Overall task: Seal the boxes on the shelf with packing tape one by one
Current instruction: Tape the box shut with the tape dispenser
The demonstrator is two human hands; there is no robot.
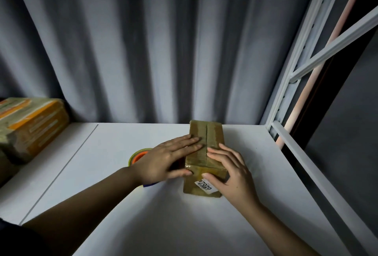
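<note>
Brown cardboard box (pixel 204 153) sits on the white shelf (pixel 122 204), right of an orange-cored tape roll (pixel 139 156); left hand (pixel 163 163) and right hand (pixel 231 171) press flat, fingers straight, on its taped top flaps

Both hands, left (pixel 163 159) and right (pixel 229 170), lie flat, fingers straight.

Only one readable bit here: "37020"

It's printed in black on the small white sticker label (pixel 205 185) stuck to the near end of the brown taped-up cardboard box (pixel 204 153). The first digit is partly cut off by a thumb, so it could be longer, and the finer print under it is too tiny to make out. The orange-striped boxes (pixel 30 124) on the left have pale strips, all blurred.
</note>
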